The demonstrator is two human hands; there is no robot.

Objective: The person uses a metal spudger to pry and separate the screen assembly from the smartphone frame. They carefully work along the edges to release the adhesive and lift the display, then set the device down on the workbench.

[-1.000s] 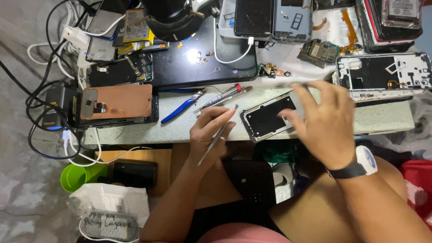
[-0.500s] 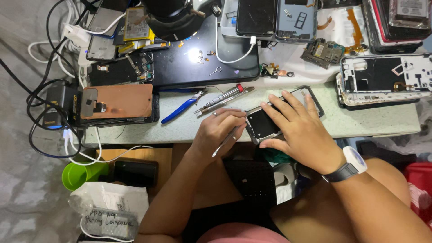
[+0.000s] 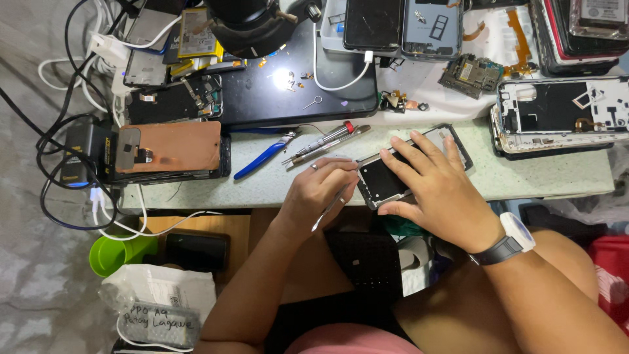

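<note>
Pale bench point(image 3: 524, 177), opened phones point(image 3: 557, 115), screwdrivers point(image 3: 327, 141), cables point(image 3: 59, 124)

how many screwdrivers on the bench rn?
2. Both slim metal screwdrivers lie side by side on the pale green bench top, just above the left hand: one with a red collar, one plain. More may be hidden under the clutter at the back.

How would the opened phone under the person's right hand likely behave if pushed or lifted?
The opened phone is thin and flat, so it would probably slide rather than roll. It overhangs the table edge, so it might tip off. The right hand pins it; exposed insides look fragile.
</note>
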